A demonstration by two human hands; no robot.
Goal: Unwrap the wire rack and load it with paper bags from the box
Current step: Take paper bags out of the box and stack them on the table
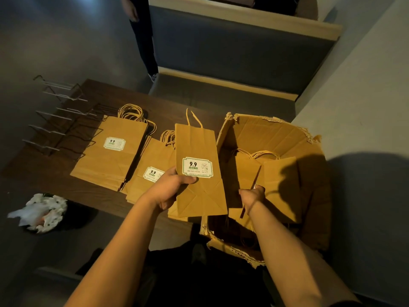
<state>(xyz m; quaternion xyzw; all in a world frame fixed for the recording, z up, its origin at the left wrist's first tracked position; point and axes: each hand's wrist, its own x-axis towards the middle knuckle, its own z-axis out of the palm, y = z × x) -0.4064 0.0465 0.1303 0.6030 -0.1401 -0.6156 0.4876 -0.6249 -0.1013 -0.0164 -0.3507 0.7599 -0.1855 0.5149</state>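
We hold one flat kraft paper bag point(200, 171) in our left hand point(170, 187), thumb curled over its face just beside the white label point(197, 166) and the other fingers behind it, so the bag stands upright over the near edge of the table point(155, 96); our right hand point(252, 196) reaches into the torn cardboard box point(276, 134), its fingers curled round the edge of another folded bag point(278, 185) among those still inside; two stacks of bags point(110, 151) already lie flat on the table, and the wire rack point(62, 120) sits bare at the far left, well apart from both hands and not yet loaded.

We judge these bags light and thin, stiff enough when folded to stand in a pinch but quick to crease or bend at a corner; the paper looks dry and not slippery; the twisted handles point(193, 118) are floppy and may snag on the rack's prongs; we would hold each bag low on its folded body, near the doubled base, or take a whole stack by both long sides.
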